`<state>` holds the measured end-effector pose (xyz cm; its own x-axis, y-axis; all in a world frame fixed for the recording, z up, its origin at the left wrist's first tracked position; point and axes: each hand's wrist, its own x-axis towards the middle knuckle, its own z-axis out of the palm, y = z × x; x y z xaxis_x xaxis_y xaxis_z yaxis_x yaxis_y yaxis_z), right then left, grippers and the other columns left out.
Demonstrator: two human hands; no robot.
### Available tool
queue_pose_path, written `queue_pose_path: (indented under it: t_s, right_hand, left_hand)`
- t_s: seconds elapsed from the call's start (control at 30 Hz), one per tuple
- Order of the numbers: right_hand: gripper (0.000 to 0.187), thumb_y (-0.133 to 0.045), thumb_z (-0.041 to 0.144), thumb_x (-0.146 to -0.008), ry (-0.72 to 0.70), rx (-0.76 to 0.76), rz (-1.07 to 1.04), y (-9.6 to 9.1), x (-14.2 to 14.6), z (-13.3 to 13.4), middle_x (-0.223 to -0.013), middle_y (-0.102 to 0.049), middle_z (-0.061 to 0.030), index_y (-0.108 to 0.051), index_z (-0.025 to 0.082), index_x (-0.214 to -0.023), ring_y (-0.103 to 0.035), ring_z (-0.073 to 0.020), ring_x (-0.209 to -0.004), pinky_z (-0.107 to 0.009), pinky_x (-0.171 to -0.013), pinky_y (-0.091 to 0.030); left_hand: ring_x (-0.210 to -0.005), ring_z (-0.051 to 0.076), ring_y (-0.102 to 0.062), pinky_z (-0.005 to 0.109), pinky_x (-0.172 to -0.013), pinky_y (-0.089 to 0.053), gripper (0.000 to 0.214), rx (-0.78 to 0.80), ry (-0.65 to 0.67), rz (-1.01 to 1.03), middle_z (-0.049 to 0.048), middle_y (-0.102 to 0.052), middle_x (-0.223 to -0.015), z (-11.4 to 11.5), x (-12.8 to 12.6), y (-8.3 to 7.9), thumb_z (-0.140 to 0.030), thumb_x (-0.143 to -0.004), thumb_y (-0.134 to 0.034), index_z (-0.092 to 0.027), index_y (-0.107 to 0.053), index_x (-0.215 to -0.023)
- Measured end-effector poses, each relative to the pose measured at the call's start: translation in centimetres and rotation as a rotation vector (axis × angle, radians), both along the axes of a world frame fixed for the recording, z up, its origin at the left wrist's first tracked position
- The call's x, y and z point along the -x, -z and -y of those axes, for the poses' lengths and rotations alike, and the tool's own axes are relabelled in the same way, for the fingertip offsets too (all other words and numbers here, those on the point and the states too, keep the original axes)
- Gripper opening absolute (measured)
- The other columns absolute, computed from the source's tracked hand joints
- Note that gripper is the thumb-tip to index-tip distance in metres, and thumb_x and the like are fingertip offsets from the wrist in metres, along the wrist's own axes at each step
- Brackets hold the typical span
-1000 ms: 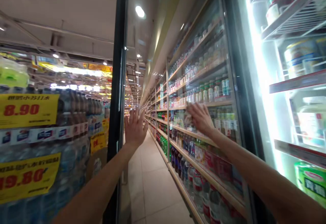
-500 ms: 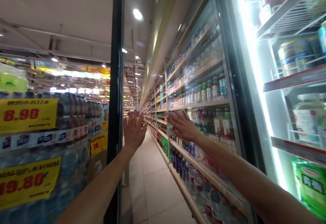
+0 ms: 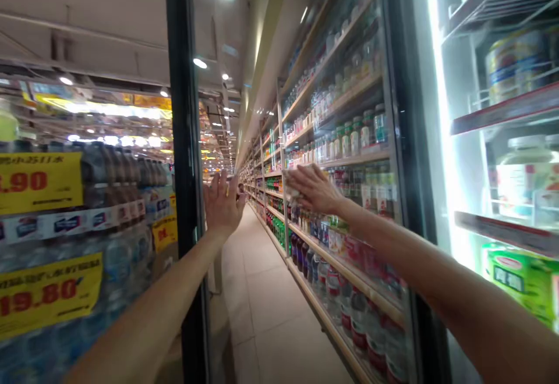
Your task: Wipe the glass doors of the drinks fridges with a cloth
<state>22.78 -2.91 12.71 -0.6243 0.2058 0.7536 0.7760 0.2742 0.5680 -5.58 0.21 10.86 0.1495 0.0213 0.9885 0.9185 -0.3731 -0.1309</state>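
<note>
A glass door (image 3: pixel 180 110) with a dark frame stands in front of me, swung away from a lit fridge. My left hand (image 3: pixel 222 206) lies flat with fingers spread against the pane, close to the left frame bar. Under the fingers of my right hand (image 3: pixel 321 191) is a pale, crumpled cloth (image 3: pixel 290 181), pressed to the glass right of the middle. Part of the cloth is covered by the fingers.
To the right are fridge shelves (image 3: pixel 506 107) with cans, bottles and green packs. Stacked water bottles (image 3: pixel 117 256) with yellow price signs (image 3: pixel 43 297) stand at the left. Drink shelves and a tiled floor (image 3: pixel 266 297) show in the pane, whether through it or reflected I cannot tell.
My right hand has moved slightly upward with the cloth. The left hand stays flat by the frame bar. My view has shifted a little, with the left frame bar now further left.
</note>
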Motion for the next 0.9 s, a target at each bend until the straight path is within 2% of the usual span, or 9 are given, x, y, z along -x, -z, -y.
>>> queue_pose_path:
  t_s: [0.13,0.23,0.37,0.47,0.53,0.63,0.73,0.8,0.9]
  right_hand:
    - [0.051,-0.035,0.036,-0.088,0.143,-0.168,-0.737,-3.1,-6.9,0.5,-0.148,-0.031,-0.0093,-0.040,0.020,-0.136,-0.023,-0.0322,-0.136,-0.061,-0.106,-0.021]
    - [0.052,-0.032,0.034,-0.088,0.161,-0.215,-0.962,-4.4,-7.3,0.3,-0.147,-0.030,-0.0139,-0.041,0.015,-0.135,-0.023,-0.0350,-0.135,-0.063,-0.103,-0.024]
    - [0.048,-0.036,0.034,-0.088,0.082,-0.122,-0.425,-2.3,-2.4,0.2,-0.148,-0.031,-0.0048,-0.040,0.023,-0.135,-0.018,-0.0283,-0.138,-0.058,-0.109,-0.019]
    - [0.046,-0.039,0.035,-0.088,0.044,-0.002,0.038,-0.9,-2.1,0.6,-0.147,-0.032,0.0028,-0.039,0.029,-0.134,-0.019,-0.0218,-0.138,-0.051,-0.114,-0.014]
    - [0.047,-0.037,0.036,-0.089,0.040,-0.020,-0.007,-1.3,-4.7,0.6,-0.147,-0.032,0.0012,-0.038,0.027,-0.135,-0.019,-0.0226,-0.138,-0.053,-0.113,-0.014]
    - [0.049,-0.032,0.036,-0.090,-0.011,-0.192,-0.559,-3.4,-9.0,-0.1,-0.148,-0.030,-0.0078,-0.036,0.021,-0.137,-0.018,-0.0287,-0.136,-0.062,-0.107,-0.014]
    - [0.049,-0.034,0.033,-0.089,-0.056,-0.248,-0.834,-4.1,-8.5,-0.9,-0.149,-0.027,-0.0094,-0.036,0.021,-0.137,-0.017,-0.0308,-0.134,-0.065,-0.104,-0.013]
    - [0.050,-0.038,0.031,-0.088,-0.034,-0.170,-0.626,-2.8,-5.5,-0.8,-0.150,-0.027,-0.0067,-0.036,0.021,-0.137,-0.015,-0.0304,-0.136,-0.063,-0.106,-0.014]
    - [0.048,-0.041,0.032,-0.087,-0.033,0.025,-0.030,0.4,-1.7,0.3,-0.148,-0.031,0.0028,-0.038,0.028,-0.135,-0.017,-0.0239,-0.138,-0.055,-0.112,-0.014]
  left_hand:
    - [-0.140,0.029,-0.018,0.052,-0.111,-0.013,0.052,0.028,0.041,0.013,0.0141,-0.028,-0.148,0.1,-0.2,0.0,-0.038,-0.088,-0.042,-0.018,-0.040,-0.136]
    - [-0.140,0.030,-0.017,0.053,-0.112,-0.011,0.052,0.017,0.053,0.010,0.0138,-0.027,-0.149,0.0,-0.3,0.1,-0.038,-0.088,-0.042,-0.016,-0.040,-0.136]
    - [-0.139,0.031,-0.018,0.053,-0.112,-0.012,0.053,-0.004,0.032,-0.004,0.0152,-0.027,-0.149,-0.4,-0.2,0.1,-0.039,-0.089,-0.041,-0.014,-0.040,-0.136]
    - [-0.139,0.030,-0.018,0.053,-0.112,-0.012,0.054,-0.015,0.042,-0.004,0.0142,-0.027,-0.149,-0.5,-0.1,0.2,-0.039,-0.088,-0.042,-0.015,-0.039,-0.136]
    - [-0.139,0.030,-0.018,0.054,-0.112,-0.011,0.054,-0.013,0.049,-0.003,0.0143,-0.026,-0.149,-0.4,-0.1,0.2,-0.038,-0.088,-0.043,-0.014,-0.039,-0.136]
    - [-0.139,0.030,-0.017,0.054,-0.112,-0.011,0.055,0.013,0.048,-0.003,0.0144,-0.026,-0.149,-0.1,-0.3,0.1,-0.037,-0.087,-0.044,-0.014,-0.038,-0.137]
    - [-0.140,0.029,-0.016,0.052,-0.113,-0.009,0.056,0.036,0.053,0.010,0.0135,-0.026,-0.150,0.1,-0.4,0.1,-0.036,-0.086,-0.044,-0.016,-0.038,-0.138]
    - [-0.140,0.029,-0.014,0.052,-0.113,-0.008,0.056,0.047,0.069,0.016,0.0128,-0.024,-0.150,0.2,-0.4,0.0,-0.036,-0.086,-0.044,-0.017,-0.038,-0.138]
    - [-0.141,0.027,-0.012,0.051,-0.114,-0.005,0.057,0.073,0.101,0.022,0.0111,-0.023,-0.151,0.3,-0.3,0.0,-0.037,-0.085,-0.045,-0.019,-0.037,-0.138]
